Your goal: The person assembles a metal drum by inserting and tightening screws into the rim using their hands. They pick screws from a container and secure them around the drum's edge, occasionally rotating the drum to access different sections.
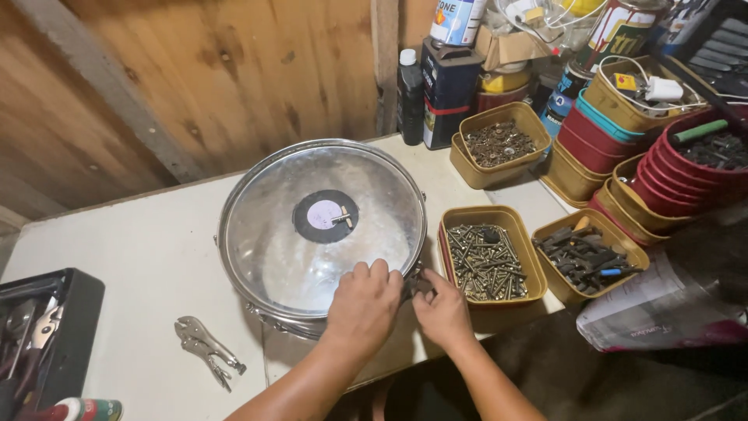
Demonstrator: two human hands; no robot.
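A snare drum (312, 187) with a clear head and a chrome rim lies flat on the white table (140, 257). A black round patch (325, 216) sits at the head's middle. My left hand (365, 300) rests on the near rim, its fingers curled over the hoop. My right hand (442, 310) is beside it at the drum's near right side, fingers pinched on a small metal part by the rim (413, 282); what it is I cannot make out.
Locking pliers (206, 348) lie at the near left. A black toolbox (39, 335) stands at the left edge. Mustard tubs of screws (487, 261), dark parts (586, 256) and nuts (499, 144) sit to the right, with stacked red tubs (678, 179) and bottles (436, 86) behind.
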